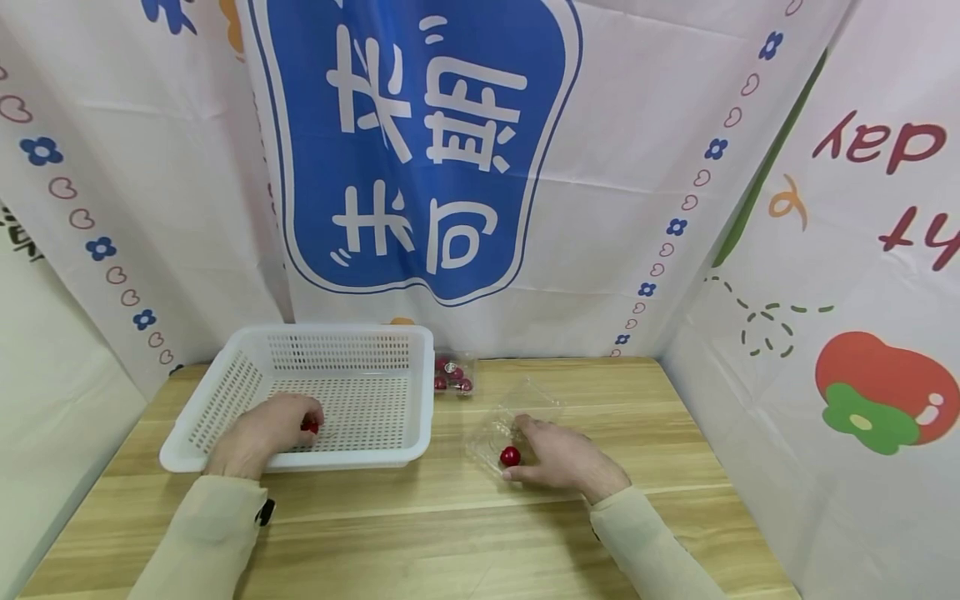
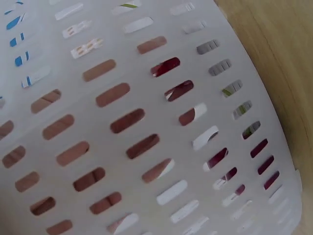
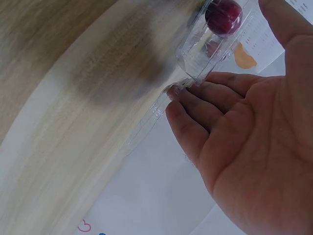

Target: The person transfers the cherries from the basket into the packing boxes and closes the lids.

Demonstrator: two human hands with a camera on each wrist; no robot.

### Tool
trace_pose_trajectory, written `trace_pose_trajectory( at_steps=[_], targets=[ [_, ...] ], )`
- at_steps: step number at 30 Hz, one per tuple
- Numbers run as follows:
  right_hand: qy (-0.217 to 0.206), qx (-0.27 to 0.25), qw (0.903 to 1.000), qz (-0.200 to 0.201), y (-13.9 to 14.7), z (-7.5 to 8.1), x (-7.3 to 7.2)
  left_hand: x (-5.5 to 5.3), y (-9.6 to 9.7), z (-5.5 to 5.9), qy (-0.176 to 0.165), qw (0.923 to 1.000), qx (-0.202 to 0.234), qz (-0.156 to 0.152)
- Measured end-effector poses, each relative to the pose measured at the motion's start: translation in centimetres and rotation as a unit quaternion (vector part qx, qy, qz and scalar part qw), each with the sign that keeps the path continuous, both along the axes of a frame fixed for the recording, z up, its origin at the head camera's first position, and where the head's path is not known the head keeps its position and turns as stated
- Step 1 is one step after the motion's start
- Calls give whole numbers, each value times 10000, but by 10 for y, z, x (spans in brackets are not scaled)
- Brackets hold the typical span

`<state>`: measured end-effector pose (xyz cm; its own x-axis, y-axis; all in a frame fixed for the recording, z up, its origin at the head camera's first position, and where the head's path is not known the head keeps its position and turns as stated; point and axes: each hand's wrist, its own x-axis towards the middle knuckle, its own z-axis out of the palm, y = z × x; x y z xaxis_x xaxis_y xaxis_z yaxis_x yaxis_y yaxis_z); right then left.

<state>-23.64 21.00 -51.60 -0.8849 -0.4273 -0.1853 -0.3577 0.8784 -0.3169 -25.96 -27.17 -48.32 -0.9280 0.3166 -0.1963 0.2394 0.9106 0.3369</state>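
My left hand (image 1: 276,423) reaches into a white slotted plastic basket (image 1: 420,396), its fingers curled round a red cherry (image 1: 310,426) low inside. Through the slots of the basket wall (image 2: 105,147) the left wrist view shows parts of the fingers and some dark red. On the right, a clear plastic box (image 1: 491,425) lies with its lid spread out, and a single round red cherry (image 1: 510,456) sits in it. My right hand (image 1: 566,458) is beside this box. In the right wrist view its palm (image 3: 259,142) faces the camera, and loosely extended fingers touch the box edge.
A second clear box (image 1: 454,373) with several dark red cherries stands against the basket's right side, near the back. Behind the wooden table (image 1: 360,525) hangs a printed white cloth (image 1: 630,125), which also covers the sides.
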Motion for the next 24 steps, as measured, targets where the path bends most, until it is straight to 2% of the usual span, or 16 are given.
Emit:
trace_pose_trajectory(
  at_steps=[12,24],
  targets=[
    [32,6,10000,-2,1,-1,0,4,15,10,353,9993,48,-145],
    [17,-26,10000,-10,0,-1,1,9,42,27,960,9949,67,-308]
  ],
)
